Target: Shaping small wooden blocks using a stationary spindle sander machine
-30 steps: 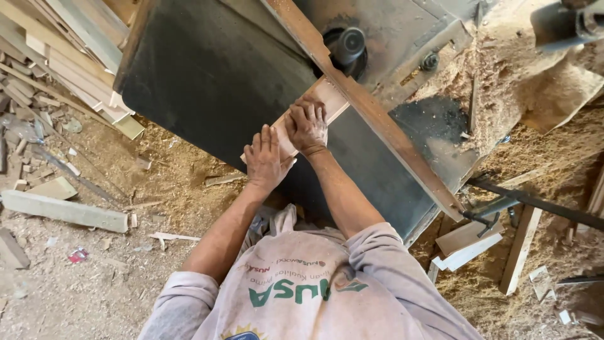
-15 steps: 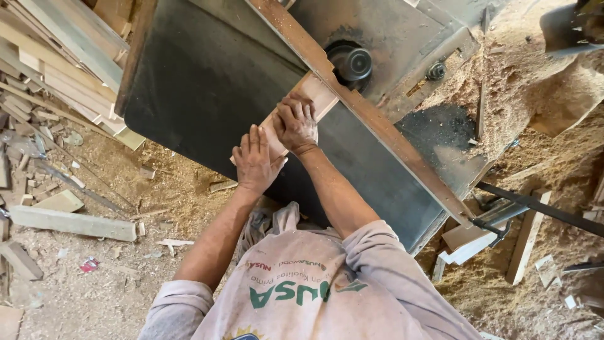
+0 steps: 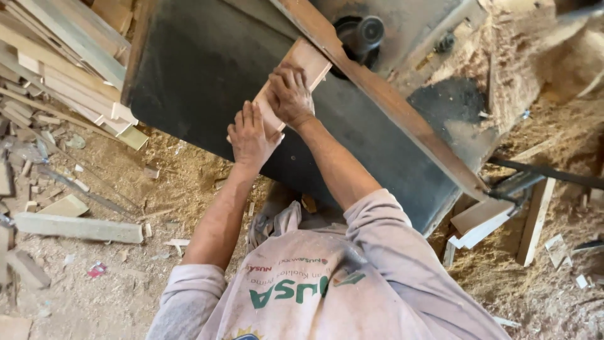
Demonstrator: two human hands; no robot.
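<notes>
Pale timber board, short, flat and unfinished, lies on the dark steel machine table, its long edge touching the rusty-brown fence rail running from 11 to 4 o'clock, apparently to keep it square. Left hand rests flat with fingers spread on the board's near end at 7 o'clock; right hand presses palm-down on its middle, neither gripping. Offcuts and sawdust lie at 8 o'clock.

A pile of pale wood offcuts lies at 10 o'clock. A loose plank rests on the sawdust floor at 8 o'clock. A black bar crosses at 3 o'clock.
</notes>
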